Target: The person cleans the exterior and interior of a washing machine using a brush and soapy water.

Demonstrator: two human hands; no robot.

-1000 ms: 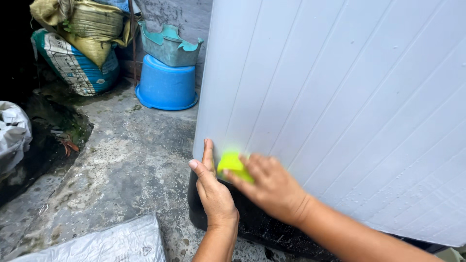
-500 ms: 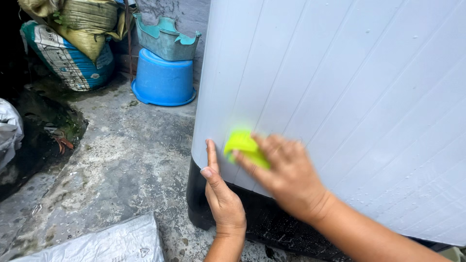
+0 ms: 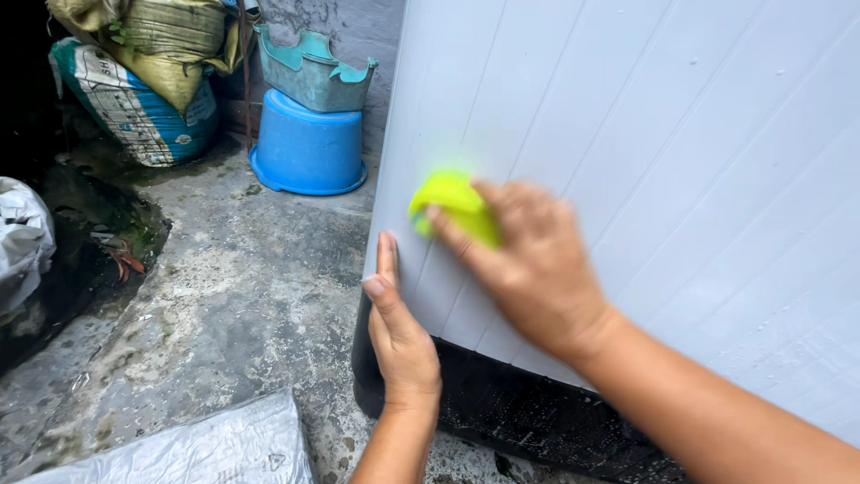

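Right hand (image 3: 537,269) with fingers closed on a yellow-green sponge (image 3: 451,204), pressed flat against the white ribbed panel (image 3: 681,179), left hand (image 3: 403,345) just left of it, fingers straight against the panel's near-left edge, blue tub (image 3: 306,151) upturned far left on wet concrete floor (image 3: 224,305)

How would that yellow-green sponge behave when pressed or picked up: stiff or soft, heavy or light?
The sponge probably squashes easily: the right hand covers much of it against the white ribbed panel. It looks light for its size. Droplets on the panel suggest it may be wet and slightly slippery.
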